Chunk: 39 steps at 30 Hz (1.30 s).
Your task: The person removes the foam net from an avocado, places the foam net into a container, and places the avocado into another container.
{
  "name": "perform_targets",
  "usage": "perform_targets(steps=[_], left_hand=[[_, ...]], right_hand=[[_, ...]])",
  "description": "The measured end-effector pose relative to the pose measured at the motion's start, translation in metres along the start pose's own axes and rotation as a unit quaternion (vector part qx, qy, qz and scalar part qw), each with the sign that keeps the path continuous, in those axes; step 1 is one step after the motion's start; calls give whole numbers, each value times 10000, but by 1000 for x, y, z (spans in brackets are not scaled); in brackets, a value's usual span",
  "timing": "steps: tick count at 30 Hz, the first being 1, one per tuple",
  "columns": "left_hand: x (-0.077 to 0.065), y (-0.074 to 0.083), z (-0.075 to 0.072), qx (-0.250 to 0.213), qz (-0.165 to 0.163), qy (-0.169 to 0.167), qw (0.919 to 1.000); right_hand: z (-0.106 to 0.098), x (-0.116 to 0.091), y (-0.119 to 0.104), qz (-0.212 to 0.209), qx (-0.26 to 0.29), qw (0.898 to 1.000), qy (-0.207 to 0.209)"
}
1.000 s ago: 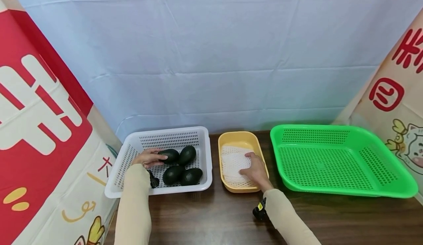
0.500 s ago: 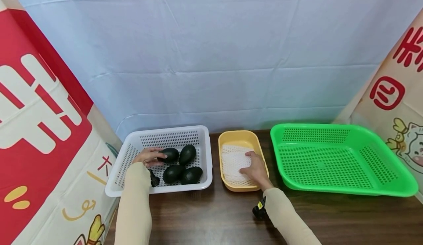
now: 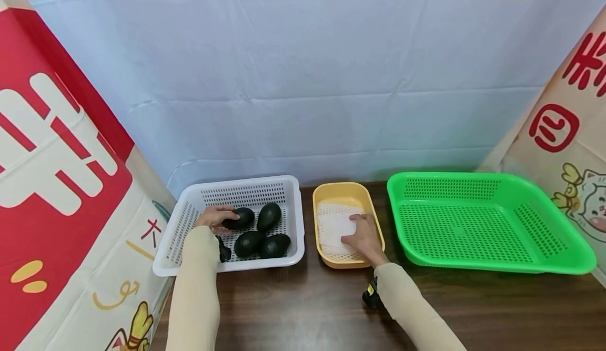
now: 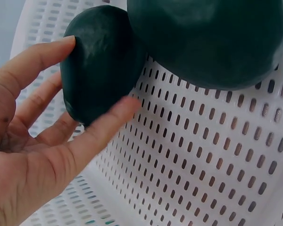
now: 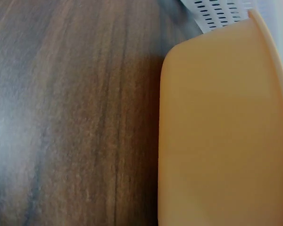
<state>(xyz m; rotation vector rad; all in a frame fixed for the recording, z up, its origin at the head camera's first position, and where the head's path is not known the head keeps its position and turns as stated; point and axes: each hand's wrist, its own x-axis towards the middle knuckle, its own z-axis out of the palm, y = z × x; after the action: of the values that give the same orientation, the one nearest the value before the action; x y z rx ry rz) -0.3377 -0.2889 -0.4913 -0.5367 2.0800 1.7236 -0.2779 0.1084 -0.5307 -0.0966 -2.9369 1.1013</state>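
Observation:
My left hand (image 3: 215, 218) reaches into the white perforated basket (image 3: 299, 219) and holds a dark green avocado (image 3: 241, 218). In the left wrist view, its thumb and fingers lie around that avocado (image 4: 101, 66), with a second avocado (image 4: 212, 42) close by. Several avocados are in the basket, including one at the back (image 3: 269, 216) and one at the front right (image 3: 275, 246). My right hand (image 3: 366, 239) is over white foam netting (image 3: 335, 230) inside the yellow tray (image 3: 326, 259), thumb and fingers apart. Its fingers are outside the right wrist view.
A green perforated basket (image 3: 466, 267) stands to the right of the yellow tray on the brown wooden table (image 3: 303, 309). White cloth (image 3: 303, 77) hangs behind. Printed panels (image 3: 66, 182) flank both sides. The tray's outer wall (image 5: 221, 136) fills much of the right wrist view.
The avocado in my left hand has shifted slightly left, away from the one at the back. My right hand has stayed over the netting. The head view has tilted down a little.

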Motion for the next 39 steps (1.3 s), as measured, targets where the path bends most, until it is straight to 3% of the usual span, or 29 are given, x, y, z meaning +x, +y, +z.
perform_targets(steps=[7,10,15,20,28,33,39], left_hand=[[-3,3,-2,572,269,314,9975],[-6,4,-3,696,307,378,9964],[-8,9,-1,745,363,433,9956],[-5,14,-2,793,526,563,9939],[-6,21,-2,357,705,485,9957],[-7,33,1,792,1016,557,9901],[-14,50,7,1477,1396,606,9773]], right_hand=[[6,0,-3,-1014,-1127,9871,514],[8,0,-5,-1126,-1267,9837,595],[6,3,-6,-1098,-1459,9824,383],[3,5,-4,-913,-1109,9894,195],[1,7,4,-640,-418,9971,-3],[-9,8,0,-545,-181,9983,-83],[-18,5,-4,-620,-61,9980,60]])
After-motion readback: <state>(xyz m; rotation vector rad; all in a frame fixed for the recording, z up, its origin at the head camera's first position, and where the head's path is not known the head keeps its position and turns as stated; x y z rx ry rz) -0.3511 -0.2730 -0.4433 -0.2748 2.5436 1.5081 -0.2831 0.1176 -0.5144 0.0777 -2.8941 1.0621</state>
